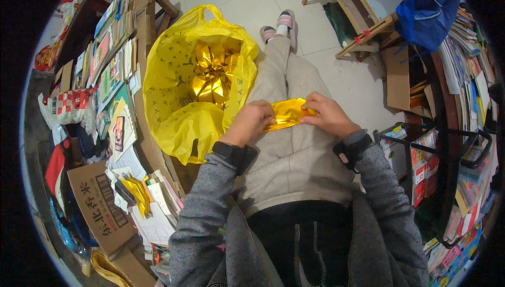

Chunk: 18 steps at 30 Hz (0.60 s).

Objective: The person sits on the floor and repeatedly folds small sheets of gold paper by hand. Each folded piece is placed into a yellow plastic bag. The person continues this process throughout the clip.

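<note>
A folded strip of shiny gold foil paper (287, 113) is stretched between both hands above the thighs. My left hand (252, 120) grips its left end, the fingers curled over it. At the right end, my right hand (324, 114) pinches the foil between thumb and fingers. Beside my left hand, a large yellow plastic bag (169, 85) stands open with several folded gold foil pieces (213, 85) inside. More folded gold foil (138, 196) lies on the papers at the lower left.
Stacked books and papers (106, 62) line the left side, with a phone (119, 134) on them and a cardboard box (100, 204) below. A wooden stand (351, 7) with a blue plastic bag (426, 10) is at the upper right. A black metal rack (410, 141) stands at the right.
</note>
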Each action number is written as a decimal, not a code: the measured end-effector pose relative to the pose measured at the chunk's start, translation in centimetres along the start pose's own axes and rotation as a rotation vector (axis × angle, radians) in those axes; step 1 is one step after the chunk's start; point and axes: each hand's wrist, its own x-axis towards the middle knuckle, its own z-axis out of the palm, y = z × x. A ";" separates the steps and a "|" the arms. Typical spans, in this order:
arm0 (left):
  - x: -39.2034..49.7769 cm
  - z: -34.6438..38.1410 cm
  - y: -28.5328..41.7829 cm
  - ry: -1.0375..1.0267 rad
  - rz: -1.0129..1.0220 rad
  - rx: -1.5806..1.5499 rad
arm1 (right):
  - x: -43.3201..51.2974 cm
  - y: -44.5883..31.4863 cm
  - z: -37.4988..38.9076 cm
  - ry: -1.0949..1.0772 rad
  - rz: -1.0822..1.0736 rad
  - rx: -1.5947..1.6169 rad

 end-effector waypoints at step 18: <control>-3.1 -1.3 3.1 0.566 -0.176 -0.059 | 2.8 -7.2 2.1 0.316 -0.330 -0.380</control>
